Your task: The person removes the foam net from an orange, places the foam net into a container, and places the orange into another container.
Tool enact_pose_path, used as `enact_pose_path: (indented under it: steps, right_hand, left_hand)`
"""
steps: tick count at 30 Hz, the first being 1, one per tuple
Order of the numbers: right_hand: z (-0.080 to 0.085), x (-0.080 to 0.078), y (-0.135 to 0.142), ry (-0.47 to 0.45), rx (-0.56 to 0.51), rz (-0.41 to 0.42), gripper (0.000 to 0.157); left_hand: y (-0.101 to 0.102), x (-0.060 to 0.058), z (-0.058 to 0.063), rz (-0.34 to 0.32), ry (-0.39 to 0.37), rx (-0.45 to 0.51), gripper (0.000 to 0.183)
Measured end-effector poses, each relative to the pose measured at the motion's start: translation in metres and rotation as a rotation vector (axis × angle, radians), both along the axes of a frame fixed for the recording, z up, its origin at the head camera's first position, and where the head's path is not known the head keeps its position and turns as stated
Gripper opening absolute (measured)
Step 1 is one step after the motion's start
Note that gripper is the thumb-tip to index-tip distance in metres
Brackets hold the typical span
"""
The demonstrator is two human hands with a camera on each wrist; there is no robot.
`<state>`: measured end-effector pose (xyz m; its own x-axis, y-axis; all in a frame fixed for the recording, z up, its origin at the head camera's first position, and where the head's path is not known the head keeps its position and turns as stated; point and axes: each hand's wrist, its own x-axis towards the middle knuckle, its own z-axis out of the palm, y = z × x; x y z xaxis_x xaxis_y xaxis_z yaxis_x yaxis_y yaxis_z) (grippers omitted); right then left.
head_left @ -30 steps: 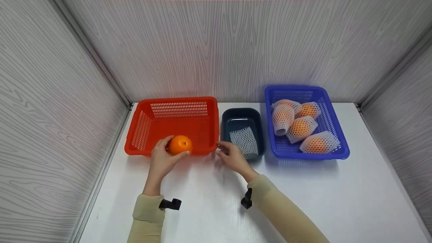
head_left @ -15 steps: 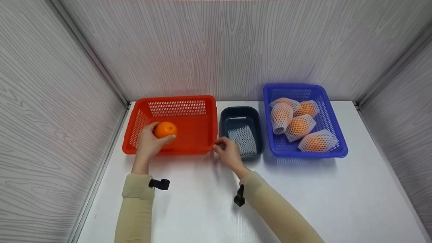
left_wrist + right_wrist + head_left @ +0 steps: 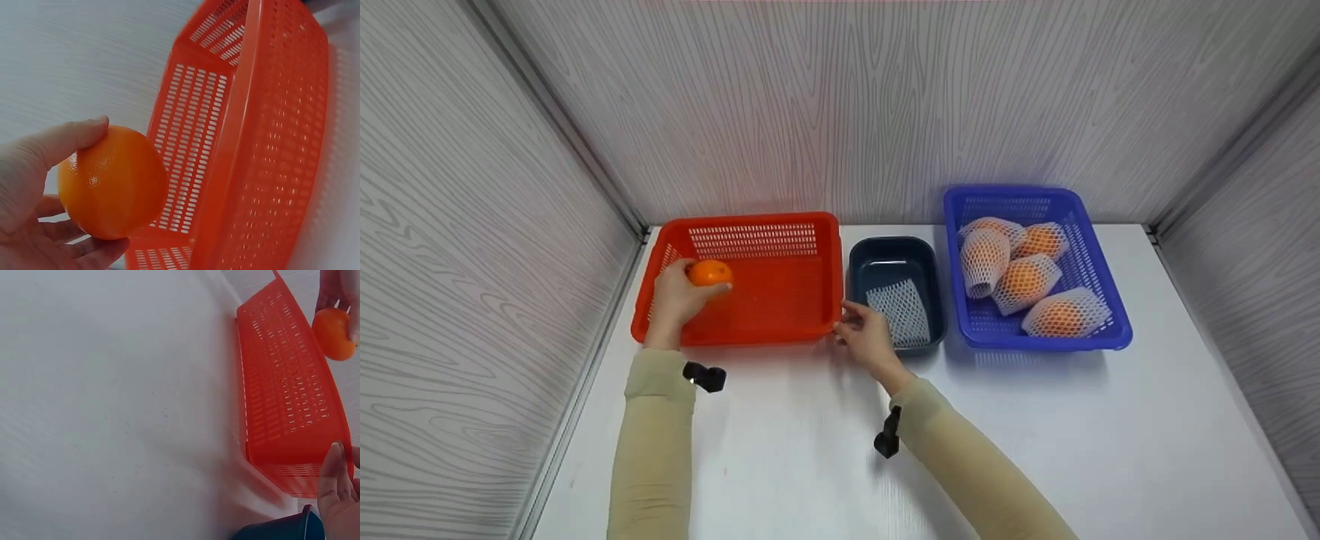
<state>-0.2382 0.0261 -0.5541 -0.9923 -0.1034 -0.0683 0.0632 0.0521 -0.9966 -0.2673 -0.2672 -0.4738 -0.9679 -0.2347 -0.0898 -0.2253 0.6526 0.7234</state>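
Note:
An unwrapped orange is held by my left hand over the left part of the red basket. In the left wrist view the thumb lies on one side of the orange and the fingers curl under the other. My right hand pinches the near right corner of the red basket's rim. Seen from the right wrist, thumb and fingers of that hand are on either side of the rim, and part of the hand is cut off by the frame edge.
Right of the red basket stands a small dark tray with a white foam net in it. Further right, a blue basket contains several net-wrapped oranges. Wood-grain panels enclose the white table at the back and sides.
My left hand has carried the orange left and away from me, from the near rim to over the inside of the red basket. The right hand has stayed at the basket corner.

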Motion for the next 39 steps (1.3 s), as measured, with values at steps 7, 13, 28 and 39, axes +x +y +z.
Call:
enact_pose_path:
  steps: [7, 13, 28, 39]
  right_hand:
    - [-0.001, 0.005, -0.002, -0.011, -0.018, -0.016, 0.044]
    - [0.000, 0.009, -0.001, -0.014, -0.035, 0.014, 0.044]
    - [0.009, 0.012, 0.002, -0.039, -0.087, 0.058, 0.045]
    - [0.022, 0.019, 0.003, -0.019, -0.096, 0.062, 0.044]
  left_hand:
    - [-0.012, -0.012, 0.001, 0.021, -0.098, -0.023, 0.081]
    - [-0.016, -0.018, 0.000, 0.093, -0.191, 0.013, 0.076]
    - [-0.025, -0.007, -0.008, 0.110, -0.448, -0.051, 0.067]
    - [-0.025, -0.006, -0.019, 0.163, -0.492, 0.084, 0.068]
